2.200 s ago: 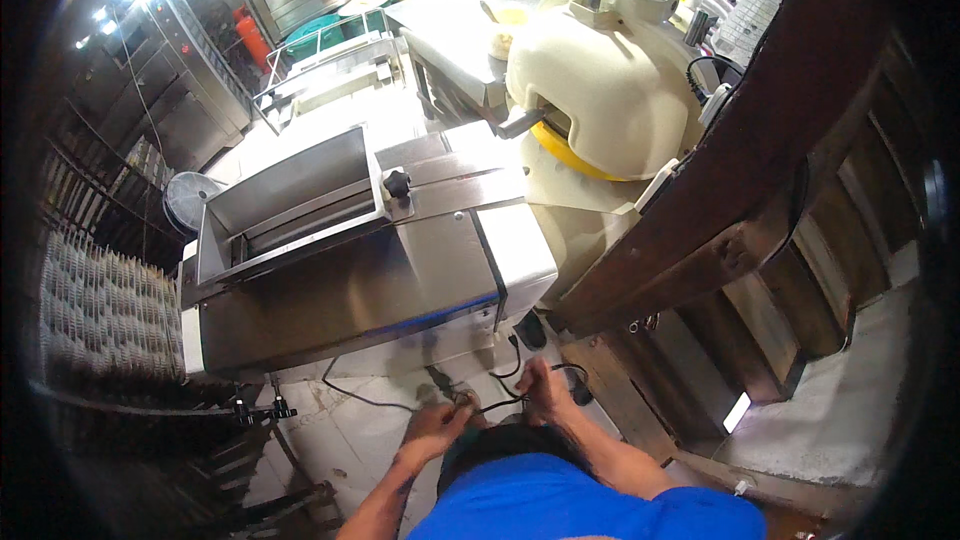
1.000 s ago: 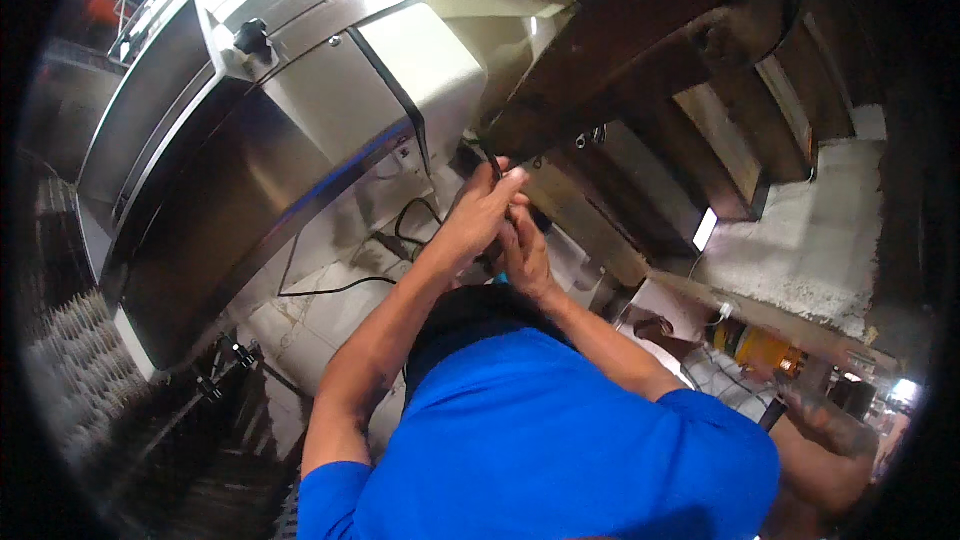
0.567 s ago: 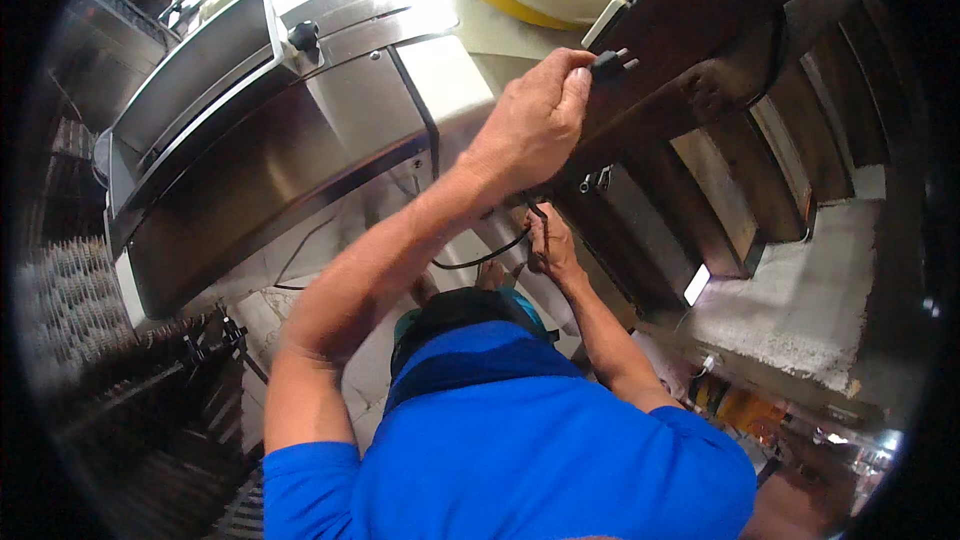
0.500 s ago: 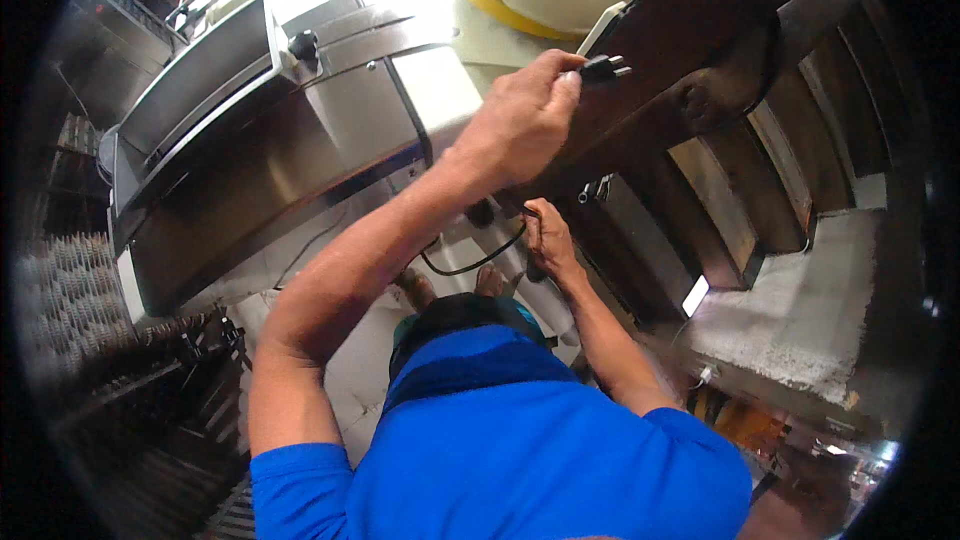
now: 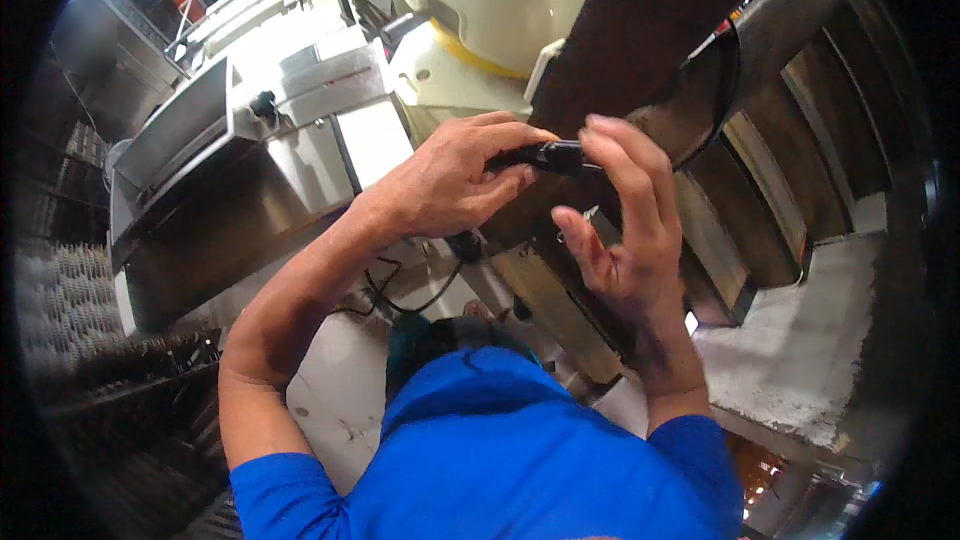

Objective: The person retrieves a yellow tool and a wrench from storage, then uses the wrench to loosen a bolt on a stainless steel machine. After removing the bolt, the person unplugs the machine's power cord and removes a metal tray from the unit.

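My left hand (image 5: 470, 175) is closed round a black electrical plug (image 5: 515, 157), held out in front of me. A black connector piece (image 5: 560, 156) lies in line with it; whether the two are joined I cannot tell. My right hand (image 5: 635, 215) is close on the right, thumb and fingers apart, its fingertips at the connector's far end. A black cable (image 5: 736, 70) loops down from the upper right and passes behind the right hand. Another dark cord (image 5: 420, 308) hangs in a loop below my left wrist.
A metal-sided machine (image 5: 290, 170) with a black knob (image 5: 263, 105) stands at left. Beyond are a cream machine body (image 5: 490, 0) and a dark brown panel (image 5: 620, 40). Slanted metal slats (image 5: 770, 180) and a pale ledge (image 5: 780, 360) lie on the right.
My left hand has drawn left and down with the plug. The right hand has risen from the hanging cord, let it go and spread beside the plug. A cable loop now shows at upper right.
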`<state>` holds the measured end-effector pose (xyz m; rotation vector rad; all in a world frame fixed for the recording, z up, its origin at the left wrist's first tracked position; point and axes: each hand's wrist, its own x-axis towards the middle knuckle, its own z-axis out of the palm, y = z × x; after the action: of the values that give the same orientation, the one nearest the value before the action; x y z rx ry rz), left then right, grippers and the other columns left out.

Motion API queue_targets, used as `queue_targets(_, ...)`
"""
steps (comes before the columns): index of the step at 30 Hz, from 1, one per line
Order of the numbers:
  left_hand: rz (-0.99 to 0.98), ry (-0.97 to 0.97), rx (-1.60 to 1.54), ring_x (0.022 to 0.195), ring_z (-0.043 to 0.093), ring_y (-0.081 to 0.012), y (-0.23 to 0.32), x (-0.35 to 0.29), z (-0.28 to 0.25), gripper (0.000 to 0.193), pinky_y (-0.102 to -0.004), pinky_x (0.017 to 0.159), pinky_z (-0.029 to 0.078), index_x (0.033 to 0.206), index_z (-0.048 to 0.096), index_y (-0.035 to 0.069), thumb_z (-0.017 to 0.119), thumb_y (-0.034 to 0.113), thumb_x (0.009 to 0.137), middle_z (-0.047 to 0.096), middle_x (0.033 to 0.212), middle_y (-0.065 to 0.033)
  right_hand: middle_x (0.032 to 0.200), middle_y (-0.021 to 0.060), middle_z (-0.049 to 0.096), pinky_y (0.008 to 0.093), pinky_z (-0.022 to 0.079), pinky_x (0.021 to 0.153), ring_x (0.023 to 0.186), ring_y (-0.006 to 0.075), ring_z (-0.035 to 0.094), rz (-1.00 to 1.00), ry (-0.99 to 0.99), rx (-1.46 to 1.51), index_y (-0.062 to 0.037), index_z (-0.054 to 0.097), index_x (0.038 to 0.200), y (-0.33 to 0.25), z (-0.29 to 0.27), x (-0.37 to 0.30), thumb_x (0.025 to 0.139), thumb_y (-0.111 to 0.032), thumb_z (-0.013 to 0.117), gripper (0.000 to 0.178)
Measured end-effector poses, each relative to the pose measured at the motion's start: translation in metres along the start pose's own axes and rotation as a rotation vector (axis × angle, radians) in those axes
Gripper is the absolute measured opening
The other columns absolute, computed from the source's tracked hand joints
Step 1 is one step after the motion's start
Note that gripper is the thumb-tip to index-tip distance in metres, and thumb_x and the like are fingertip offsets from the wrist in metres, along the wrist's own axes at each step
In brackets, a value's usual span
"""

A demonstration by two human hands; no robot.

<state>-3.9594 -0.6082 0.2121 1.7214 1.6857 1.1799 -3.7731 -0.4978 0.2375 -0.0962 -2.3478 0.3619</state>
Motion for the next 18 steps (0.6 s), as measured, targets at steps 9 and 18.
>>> queue_targets(9, -0.237, 0.125, -0.386, 0.071, 0.054, -0.0082, -0.035, -0.028, 0.031, 0.024, -0.027, 0.065, 0.046, 0.097, 0.068, -0.001, 0.065, 0.023, 0.094, 0.058, 0.069, -0.0014, 0.099, 0.0173, 0.062, 0.0441, 0.053, 0.075, 0.09, 0.0367, 0.065, 0.195, -0.288, 0.014, -0.0042, 0.056, 0.114, 0.015, 0.003, 0.003, 0.089, -0.012, 0.07, 0.03)
queue_targets(18, -0.155, 0.407, -1.035, 0.054, 0.034, -0.0047, -0.031, -0.008, 0.05, 0.047, -0.0233, 0.048, 0.027, 0.075, 0.054, 0.007, 0.042, 0.038, 0.107, 0.044, 0.063, 0.0041, 0.086, 0.0117, 0.061, 0.032, 0.051, 0.065, 0.074, 0.0237, 0.064, 0.405, 0.081, 0.084, -0.0024, 0.052, 0.117, -0.001, 0.039, -0.011, 0.099, -0.022, 0.062, 0.028)
